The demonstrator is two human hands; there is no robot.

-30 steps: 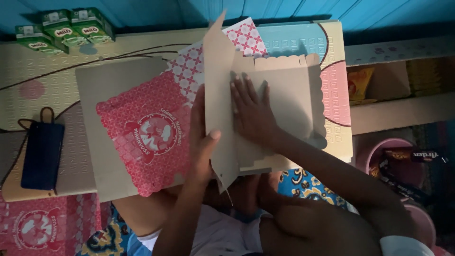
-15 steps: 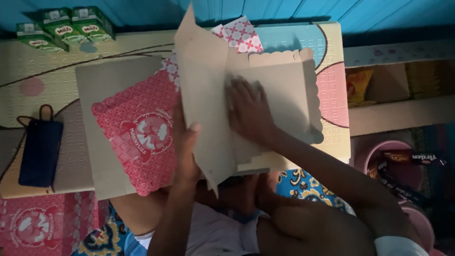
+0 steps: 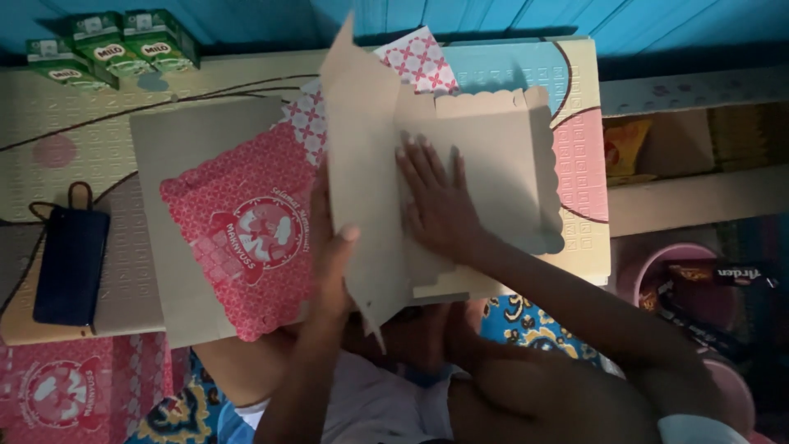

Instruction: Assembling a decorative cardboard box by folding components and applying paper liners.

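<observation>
So your left hand [image 3: 333, 263] pinched the raised flap of the cardboard box [image 3: 485, 164] w/ fingers clamped on it. Your right hand [image 3: 436, 201] lay flat inside, fingers spread apart, box on the mat [image 3: 82, 123].

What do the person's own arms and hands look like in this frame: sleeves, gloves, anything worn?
Both hands are bare: left hand, right hand. No gloves, rings or watch show. Both forearms are uncovered. A pale edge, perhaps a short sleeve, shows near the right upper arm at the bottom corner, too dim to be sure.
</observation>
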